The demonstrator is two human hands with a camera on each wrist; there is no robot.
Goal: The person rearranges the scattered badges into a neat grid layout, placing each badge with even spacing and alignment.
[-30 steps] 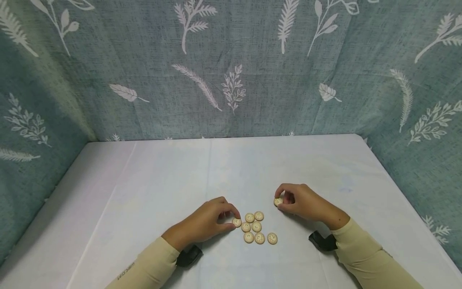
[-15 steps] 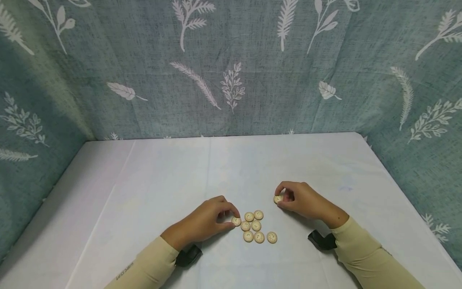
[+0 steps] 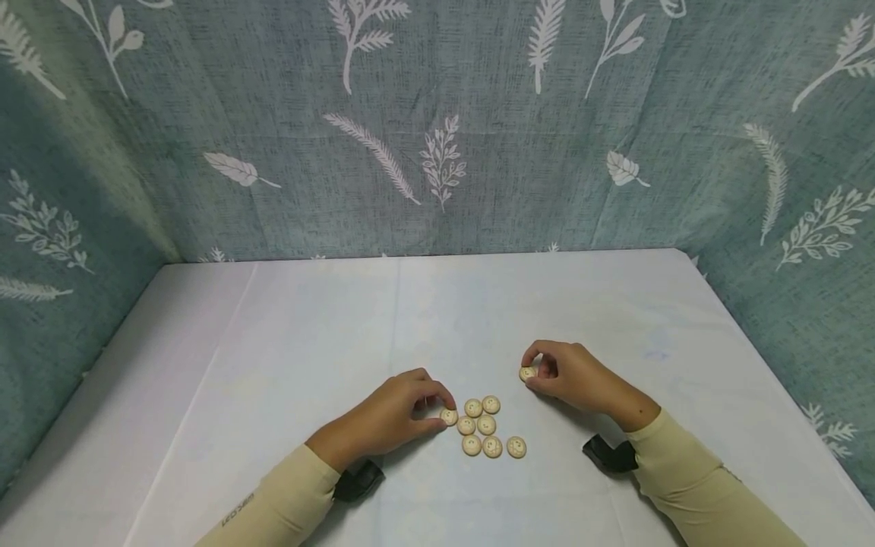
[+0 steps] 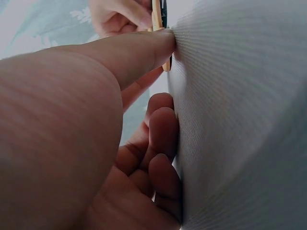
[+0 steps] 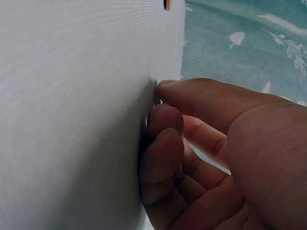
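Observation:
My left hand (image 3: 396, 416) pinches a round cream wooden disc (image 3: 448, 417) between thumb and fingers at the left end of a group of similar discs. In the left wrist view, the thumb lies against a disc's wooden edge (image 4: 167, 64), low at the white cloth. Up and to the right of the group, my right hand (image 3: 577, 377) holds another disc (image 3: 527, 374) by its edge with thumb and index finger. The right wrist view shows that hand (image 5: 192, 143) with its fingertips right at the cloth and its disc mostly hidden.
Several more discs lie flat between the hands, among them an upper one (image 3: 491, 404) and one set apart at lower right (image 3: 516, 447). The white-covered table (image 3: 307, 327) ends at a green leaf-patterned curtain (image 3: 478, 190) behind and at both sides.
My right hand has slid its disc slightly farther from me. The left hand stays at its disc, and the group between keeps its layout. The head view has shifted a little.

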